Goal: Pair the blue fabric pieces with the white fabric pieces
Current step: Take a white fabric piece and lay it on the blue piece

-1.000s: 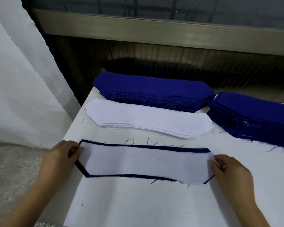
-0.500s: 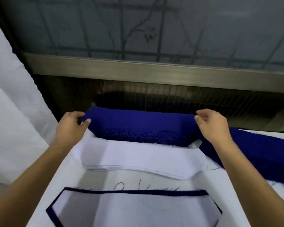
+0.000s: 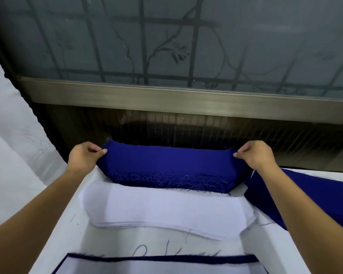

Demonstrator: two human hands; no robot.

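Observation:
A thick stack of blue fabric pieces (image 3: 166,165) lies at the far edge of the white table (image 3: 71,240). My left hand (image 3: 83,157) pinches the top blue piece at its left end. At its right end, my right hand (image 3: 253,155) pinches the same piece, and both ends are lifted a little. Just nearer to me lies a stack of white fabric pieces (image 3: 166,210). At the bottom edge sits a finished pair (image 3: 162,265), a white piece on a blue one, partly cut off by the frame.
A second pile of blue fabric (image 3: 305,194) lies on the right under my right forearm. A dark ribbed wall and a metal window ledge (image 3: 186,99) stand directly behind the table. White cloth (image 3: 12,155) hangs at the left. Loose threads lie on the table.
Both hands left the ends of the finished pair and reached forward to the far blue stack. They now pinch its top piece at both ends, which have lifted slightly. The view tilted upward.

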